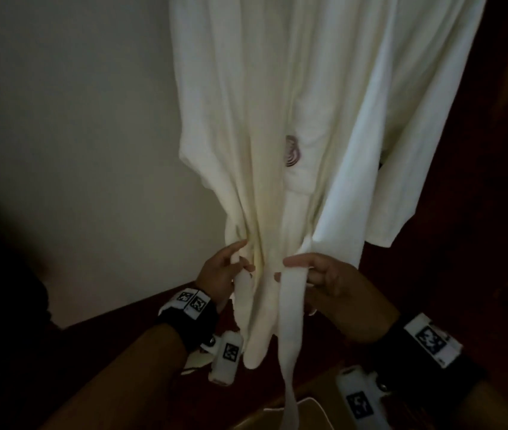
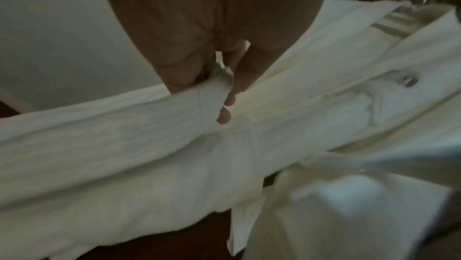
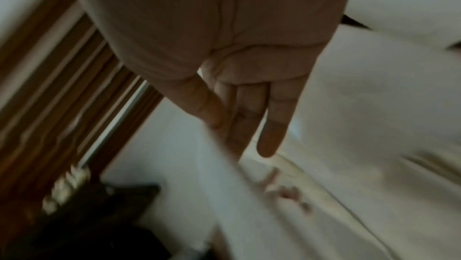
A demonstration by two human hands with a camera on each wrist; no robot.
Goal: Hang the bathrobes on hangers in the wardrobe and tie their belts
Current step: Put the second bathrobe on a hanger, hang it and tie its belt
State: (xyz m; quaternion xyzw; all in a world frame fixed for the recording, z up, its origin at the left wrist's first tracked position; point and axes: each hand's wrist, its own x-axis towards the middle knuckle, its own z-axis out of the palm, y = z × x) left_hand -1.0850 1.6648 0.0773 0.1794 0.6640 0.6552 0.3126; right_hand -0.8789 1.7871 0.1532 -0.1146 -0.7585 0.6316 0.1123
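A cream-white bathrobe with a purple crest on its pocket hangs in front of me. At waist height my left hand pinches the left end of the belt against the robe's front; the left wrist view shows my left hand with its fingers curled round that bunched cloth. My right hand holds the right belt end between thumb and fingers, and the strip hangs straight down. The right wrist view is blurred; my right hand lies against the white strip. The hanger is out of view.
A second, bluish-white robe hangs close on the right, overlapping the first. A pale wall stands on the left, dark wardrobe wood on the right, a wooden base below. A metal rail shows in the right wrist view.
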